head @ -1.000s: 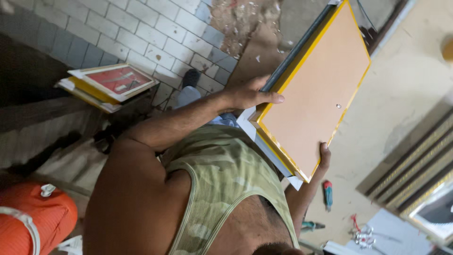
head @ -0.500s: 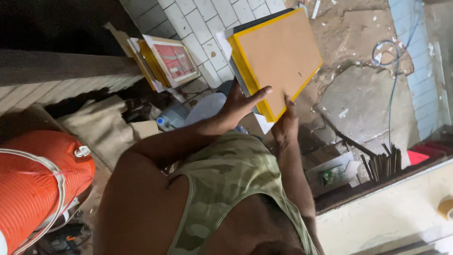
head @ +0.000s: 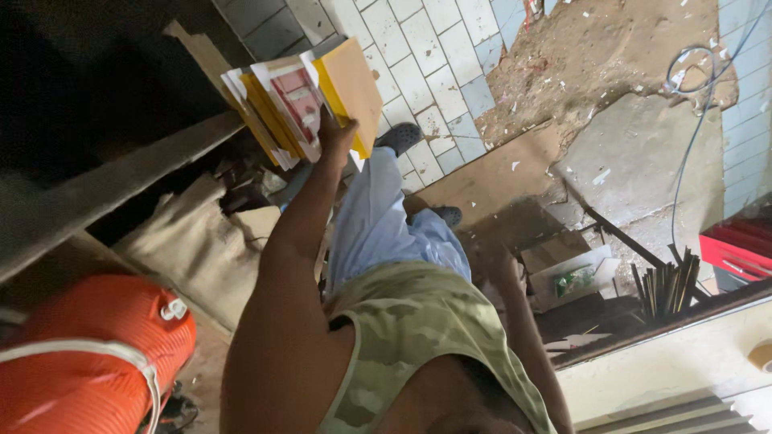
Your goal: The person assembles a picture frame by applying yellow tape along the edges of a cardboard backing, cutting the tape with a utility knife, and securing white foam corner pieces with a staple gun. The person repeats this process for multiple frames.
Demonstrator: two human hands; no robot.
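I look down over my own shoulder and camouflage vest at a tiled floor. My left hand (head: 334,133) is stretched out ahead of me, closed on a yellow-edged framed board (head: 354,88) whose plain brown backing faces me. The board stands tilted on edge, pressed against a stack of similar frames (head: 269,108) just to the left of my hand; one of them shows a red picture with a white border. The stack leans at the edge of a dark wooden shelf (head: 121,173) further left.

My right hand (head: 503,269) hangs low beside my leg, in shadow; I cannot tell whether it is open or closed, and it seems to hold nothing.

Judging by this, the board has reached the stack but is not yet released: my fingers wrap its lower edge. What is left, as far as I can see, is to let it settle against the others and draw my hand away.

Near my left elbow sits an orange water cooler (head: 84,354). Beyond my right hand lie a bundle of dark frame strips (head: 667,281) and a small open cardboard box (head: 575,277).
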